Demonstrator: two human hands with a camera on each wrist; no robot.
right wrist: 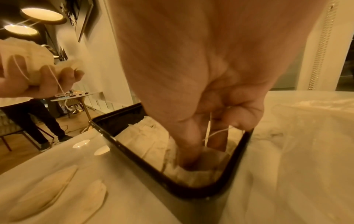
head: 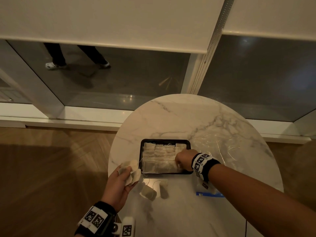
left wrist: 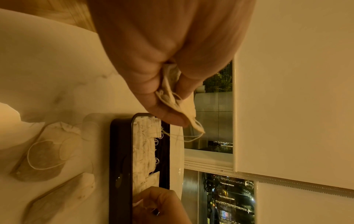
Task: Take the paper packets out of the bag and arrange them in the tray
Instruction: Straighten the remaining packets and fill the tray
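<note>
A black tray on the round marble table holds several rows of paper packets. My right hand reaches into the tray's near right corner. In the right wrist view its thumb and fingers pinch a packet down against that corner, a string trailing by them. My left hand hovers just left of the tray and grips a crumpled bunch of packets, strings dangling. Two loose packets lie on the table in front of the tray.
The clear plastic bag lies flat to the right of the tray, its blue strip under my right forearm. The table edge runs close to my left hand. Another person's legs stand across the room.
</note>
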